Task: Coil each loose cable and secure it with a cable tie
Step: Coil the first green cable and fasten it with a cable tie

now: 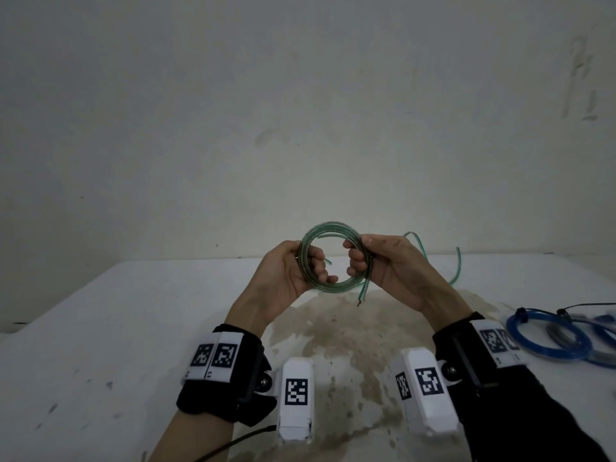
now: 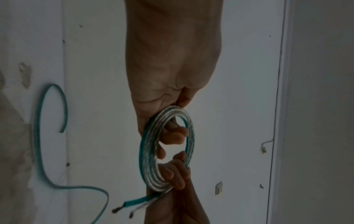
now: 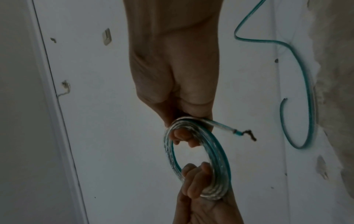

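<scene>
A coil of translucent green cable (image 1: 330, 227) hangs in the air above the white table (image 1: 133, 311), held between both hands. My left hand (image 1: 313, 268) grips its left side with the fingers curled through the ring. On the opposite side my right hand (image 1: 358, 261) grips the coil the same way. Stripped cable ends (image 1: 361, 296) hang below the right hand. The left wrist view has the coil (image 2: 145, 151) edge-on with the left fingers (image 2: 174, 134) through it. The right wrist view shows the coil (image 3: 218, 159), the right fingers (image 3: 184, 137) and a stripped end (image 3: 247, 133).
A loose length of green cable (image 1: 456, 271) curves over the table behind my right hand; I cannot tell whether it joins the coil. Blue coiled cables (image 1: 546, 341), a grey coil and a thin black tie (image 1: 583, 306) lie at the right edge. A brownish stain (image 1: 350, 345) marks the table's middle.
</scene>
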